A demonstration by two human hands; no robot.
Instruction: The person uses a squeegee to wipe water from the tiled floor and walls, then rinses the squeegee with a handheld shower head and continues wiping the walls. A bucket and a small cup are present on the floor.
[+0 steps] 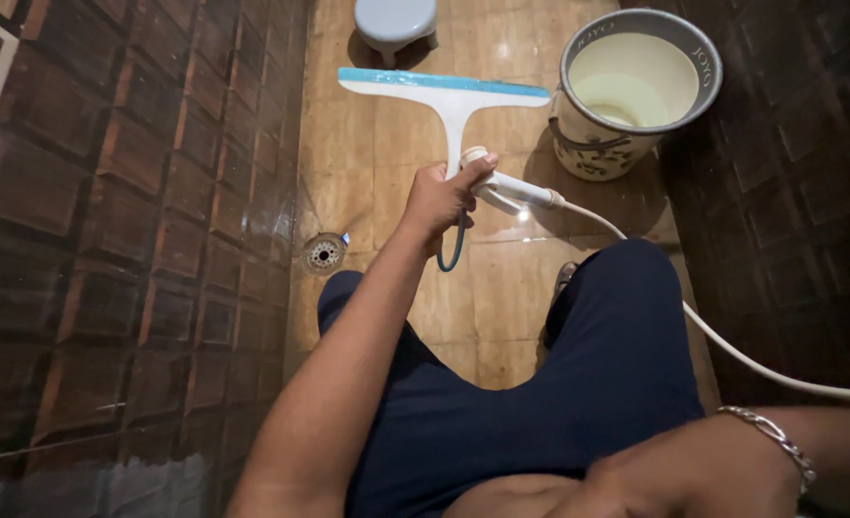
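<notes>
- Squeegee (449,96) in white and blue hangs out over the tan floor tiles (367,173), blade crosswise, handle running back into the left hand (441,200).
- Left fingers wrap both that handle and a white spray nozzle (511,187); its hose (770,369) trails rightward.
- Right hand (636,480) low by the knee, fingers hidden, can't tell.
- Floor gleams wet; bucket (636,86) of water and drain (323,253) close by, wiping seemingly unfinished.

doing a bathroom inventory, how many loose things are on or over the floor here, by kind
squeegee, white with a blue blade: 1
spray head with hose, white: 1
bucket, patterned: 1
stool, pale blue: 1
Total: 4
The left hand grips both the squeegee handle and the spray head.
</notes>
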